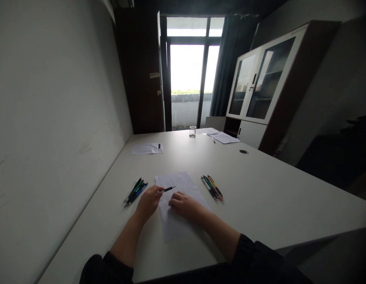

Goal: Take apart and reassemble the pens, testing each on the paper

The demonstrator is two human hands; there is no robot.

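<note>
My left hand [150, 200] pinches a slim pen [168, 189] with a dark front part, its thin tip pointing right over the paper. Under both hands lies a white sheet [178, 230] covered with faint writing in its upper part. My right hand [183, 204] rests on the sheet, fingers curled; whether anything is under them is hidden. Left of my left hand is a bunch of pens [135, 192], black, green and blue. Another group of pens [211, 187], with green, yellow and pink ones, lies right of the sheet.
On the white table [260, 189], a printed sheet [147, 148] lies at the far left. Near the far edge stand a clear glass [192, 131], papers [223, 137] and a pen [213, 140]. A round hole [243, 151] is at the right. The wall [67, 118] borders the left side.
</note>
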